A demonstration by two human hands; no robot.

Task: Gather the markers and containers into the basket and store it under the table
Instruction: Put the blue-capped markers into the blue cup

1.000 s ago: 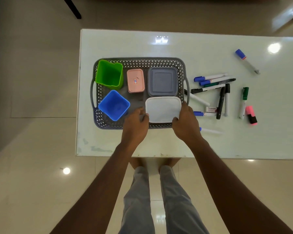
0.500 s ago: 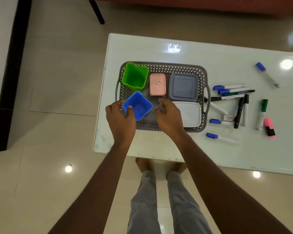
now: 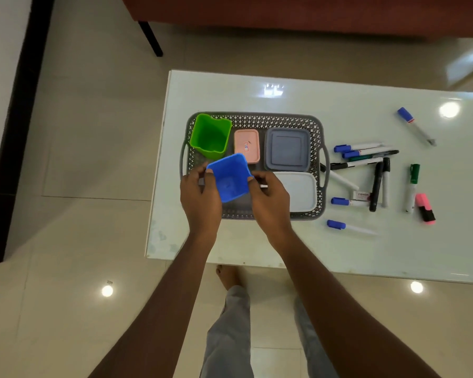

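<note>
A white glossy table [image 3: 257, 242] stands on a tiled floor, and a person leans over its near edge with both arms out. A grey perforated basket [image 3: 257, 116] sits at the table's left end. Inside it, a grey lidded container [image 3: 287, 149] fills the far right corner, with a white lidded container [image 3: 301, 190] in front of it. A green cup [image 3: 210, 137] stands upright in the far left corner, just beside a small pink box [image 3: 247, 144].

The left hand [image 3: 200, 197] and right hand [image 3: 271, 197] hold a blue cup [image 3: 231, 177] between them over the basket's near left part. It is tilted, and curled fingertips pinch its opposite rims.

To the right of the basket, loose markers [image 3: 358, 146] lie scattered on the tabletop. Among them are a green-capped marker [image 3: 412, 186] and a pink highlighter [image 3: 424, 208] just beside it. One blue-capped marker [image 3: 414, 125] lies apart, toward the far right.
</note>
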